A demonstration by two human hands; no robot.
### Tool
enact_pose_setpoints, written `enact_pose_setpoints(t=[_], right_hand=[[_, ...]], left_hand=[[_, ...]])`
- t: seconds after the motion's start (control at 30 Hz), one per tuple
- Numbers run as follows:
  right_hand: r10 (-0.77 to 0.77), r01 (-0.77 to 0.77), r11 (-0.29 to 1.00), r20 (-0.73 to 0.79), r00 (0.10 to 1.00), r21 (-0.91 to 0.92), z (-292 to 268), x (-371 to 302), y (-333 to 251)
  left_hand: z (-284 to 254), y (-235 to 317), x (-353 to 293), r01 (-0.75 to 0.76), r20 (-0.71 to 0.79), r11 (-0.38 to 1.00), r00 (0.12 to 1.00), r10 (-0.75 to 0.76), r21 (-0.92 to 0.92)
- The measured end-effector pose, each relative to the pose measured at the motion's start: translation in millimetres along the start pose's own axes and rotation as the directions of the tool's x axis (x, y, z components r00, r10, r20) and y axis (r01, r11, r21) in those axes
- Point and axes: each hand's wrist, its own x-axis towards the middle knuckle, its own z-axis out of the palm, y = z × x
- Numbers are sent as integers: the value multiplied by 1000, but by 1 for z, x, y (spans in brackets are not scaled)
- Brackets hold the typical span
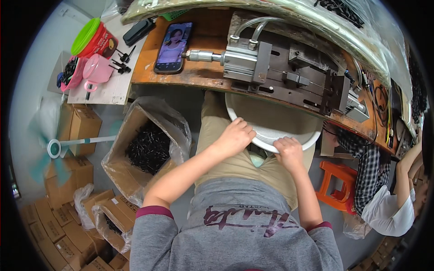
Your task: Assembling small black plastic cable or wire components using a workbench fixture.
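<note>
white basin rim [266, 145], gripped by curled left hand [236, 135] and right hand [290, 152]

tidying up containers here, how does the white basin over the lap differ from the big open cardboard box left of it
The white basin has a curved rim; the cardboard box has straight edges and corners.
The left hand and right hand hold the basin's rim; neither touches the box.
The box contains heaped black parts; the basin's visible interior shows none.
Both are open-topped.
</note>
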Motion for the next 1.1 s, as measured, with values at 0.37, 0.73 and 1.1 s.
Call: enact_pose_setpoints(t=[0.37, 0.73, 1.1], right_hand=[[23, -96, 957, 256, 966, 273, 61, -18, -16], [-206, 301, 913, -326, 923, 275, -154, 87, -31], [-69, 32, 997, -566, 822, -76, -260, 276, 86]], left_hand=[[29, 20, -45, 181, 327, 974, 936, -129, -135], [-12, 36, -2, 71, 65, 931, 997, -51, -358], [1, 63, -14, 203, 138, 673, 979, -150, -711]])
